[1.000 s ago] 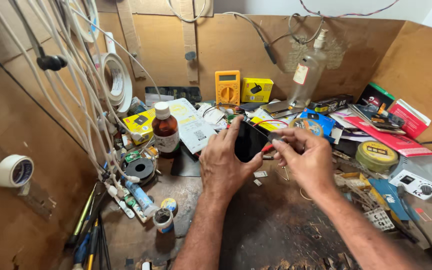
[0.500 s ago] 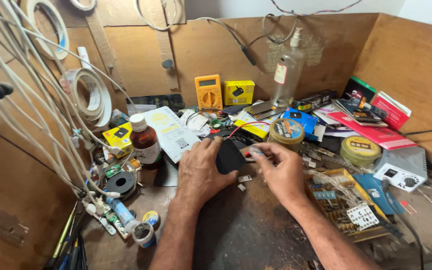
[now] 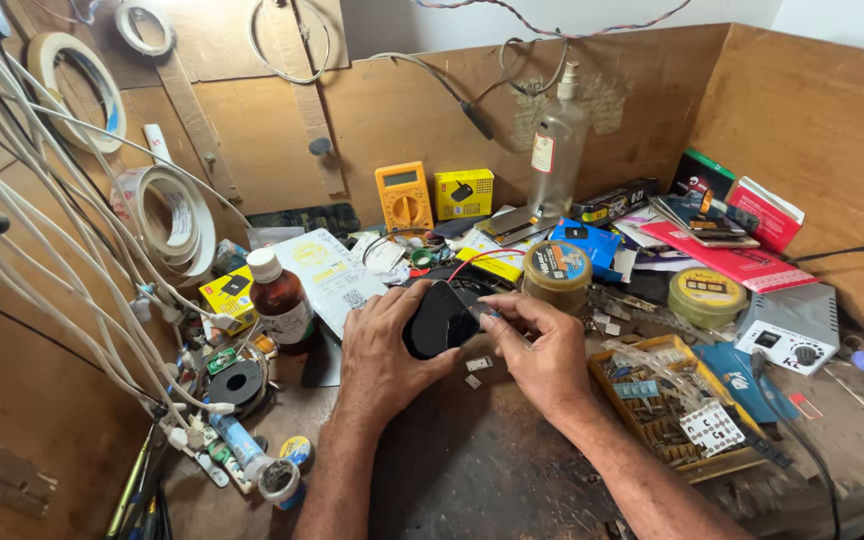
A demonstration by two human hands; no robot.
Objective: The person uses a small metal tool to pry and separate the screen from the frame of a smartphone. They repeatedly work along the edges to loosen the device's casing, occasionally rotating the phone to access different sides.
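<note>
Head view looks down on two hands meeting over a dark, scuffed table (image 3: 472,470). One smooth black rounded plastic device (image 3: 440,320) sits at the centre: the left hand (image 3: 384,350) is wrapped round it from 8 o'clock, and the right hand (image 3: 542,350) pinches its edge from 3 o'clock. Two small pale chips (image 3: 476,370) lie just below. At 10 o'clock stands one brown glass bottle with a white cap (image 3: 280,300); at 12 o'clock, one yellow multimeter (image 3: 404,196); at 2 o'clock, two round flat tins (image 3: 557,272).
</note>
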